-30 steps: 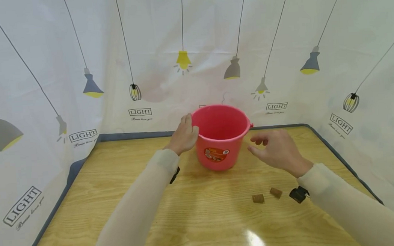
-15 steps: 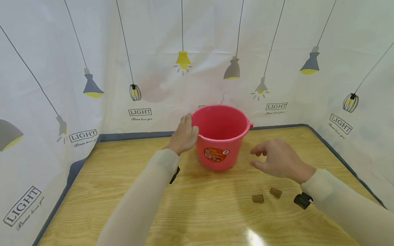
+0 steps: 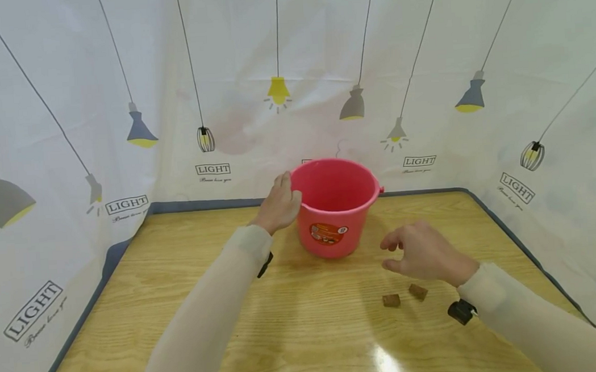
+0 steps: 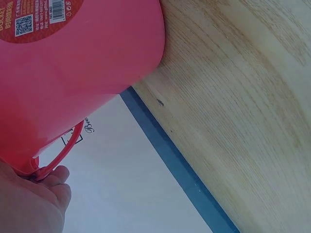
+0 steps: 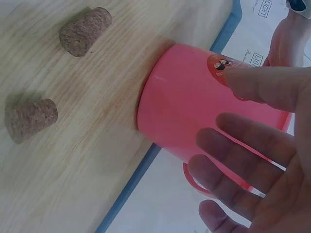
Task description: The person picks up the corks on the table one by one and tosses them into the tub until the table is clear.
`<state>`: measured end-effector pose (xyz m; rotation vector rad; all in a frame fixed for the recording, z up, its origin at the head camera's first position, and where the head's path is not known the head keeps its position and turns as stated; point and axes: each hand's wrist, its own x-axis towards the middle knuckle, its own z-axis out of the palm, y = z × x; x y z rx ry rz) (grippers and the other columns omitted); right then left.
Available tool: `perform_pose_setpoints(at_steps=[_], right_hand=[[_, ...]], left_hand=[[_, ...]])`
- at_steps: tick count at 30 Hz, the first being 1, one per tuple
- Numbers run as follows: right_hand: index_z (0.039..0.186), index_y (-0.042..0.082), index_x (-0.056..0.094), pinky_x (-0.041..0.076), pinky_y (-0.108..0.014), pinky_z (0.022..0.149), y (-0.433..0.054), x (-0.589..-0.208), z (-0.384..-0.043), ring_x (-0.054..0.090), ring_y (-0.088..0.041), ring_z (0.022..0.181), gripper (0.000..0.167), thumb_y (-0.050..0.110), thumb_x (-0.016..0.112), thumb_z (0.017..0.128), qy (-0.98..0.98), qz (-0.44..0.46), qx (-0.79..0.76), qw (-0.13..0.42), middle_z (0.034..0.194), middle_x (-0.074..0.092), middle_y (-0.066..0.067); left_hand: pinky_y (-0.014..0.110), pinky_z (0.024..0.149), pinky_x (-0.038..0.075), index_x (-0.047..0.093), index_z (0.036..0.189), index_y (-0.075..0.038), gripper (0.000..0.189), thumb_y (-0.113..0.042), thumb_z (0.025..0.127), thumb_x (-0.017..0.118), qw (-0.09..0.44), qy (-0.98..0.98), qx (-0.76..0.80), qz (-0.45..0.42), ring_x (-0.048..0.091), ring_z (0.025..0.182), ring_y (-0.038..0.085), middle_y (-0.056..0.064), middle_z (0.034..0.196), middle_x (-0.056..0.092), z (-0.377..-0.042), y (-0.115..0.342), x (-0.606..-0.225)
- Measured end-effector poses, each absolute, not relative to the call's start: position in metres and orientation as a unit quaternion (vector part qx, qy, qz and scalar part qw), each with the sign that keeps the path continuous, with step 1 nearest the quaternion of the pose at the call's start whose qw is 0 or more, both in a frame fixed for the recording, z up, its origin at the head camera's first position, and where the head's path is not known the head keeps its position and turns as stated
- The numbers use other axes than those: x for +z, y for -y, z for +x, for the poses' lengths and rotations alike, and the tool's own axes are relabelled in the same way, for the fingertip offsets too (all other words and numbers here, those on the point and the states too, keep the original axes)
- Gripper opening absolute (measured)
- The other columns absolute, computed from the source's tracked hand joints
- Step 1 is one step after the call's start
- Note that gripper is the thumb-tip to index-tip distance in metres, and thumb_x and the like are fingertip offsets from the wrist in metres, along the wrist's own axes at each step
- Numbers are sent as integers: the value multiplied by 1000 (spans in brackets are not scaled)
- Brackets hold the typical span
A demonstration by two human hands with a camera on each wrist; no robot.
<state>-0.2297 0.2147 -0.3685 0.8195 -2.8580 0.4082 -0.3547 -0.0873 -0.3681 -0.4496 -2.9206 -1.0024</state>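
A pink plastic bucket (image 3: 354, 228) stands upright on the table with a red label on its front. My left hand (image 3: 278, 204) grips its rim at the left side, and the left wrist view shows the curled fingers beside the bucket's handle (image 4: 68, 148). To the right of the bucket, apart from it, my right hand (image 3: 427, 252) hovers over the table with relaxed, spread fingers and nothing in them. Below that hand lie two cork stoppers, the left cork (image 3: 391, 300) and the right cork (image 3: 418, 291), both on their sides. The bucket's floor is hidden.
The wooden table (image 3: 179, 261) has a dark blue edging (image 3: 207, 204) along its back and sides. A white printed curtain (image 3: 238, 53) with lamp drawings closes off the back and both sides, close behind the bucket.
My right hand has moved down and slightly toward me, from beside the bucket's rim to just above the corks. The left hand, the bucket and the corks stay in place.
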Motion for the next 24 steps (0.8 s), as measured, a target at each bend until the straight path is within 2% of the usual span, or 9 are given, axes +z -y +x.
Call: perform_pose_setpoints(at_steps=[9,14,20,24], right_hand=[[100,11,81,58,-35,74,-214,-375,-225,66,-10,81,28,25,90,78,954,267,132,27,90,74,6],[99,12,81,59,-37,77,-215,-380,-224,69,-12,84,27,23,91,76,953,273,131,22,91,75,6],[96,13,81,57,-33,72,-217,-387,-224,65,-7,77,26,23,92,74,947,297,118,17,91,77,5],[94,14,81,56,-34,72,-215,-392,-224,64,-8,77,26,25,93,73,947,304,107,1,88,75,7]], left_hand=[[47,125,17,1,165,-5,67,-31,108,25,11,936,-320,-149,11,157,28,13,172,6,-355,88,-368],[47,125,17,1,165,-5,67,-32,108,24,11,935,-319,-153,11,157,28,11,172,4,-354,87,-367],[46,125,19,2,165,-5,67,-31,108,24,11,936,-318,-149,13,156,28,12,172,5,-352,87,-366],[46,125,18,2,165,-5,67,-32,108,24,10,937,-319,-145,13,157,27,11,172,5,-353,88,-367]])
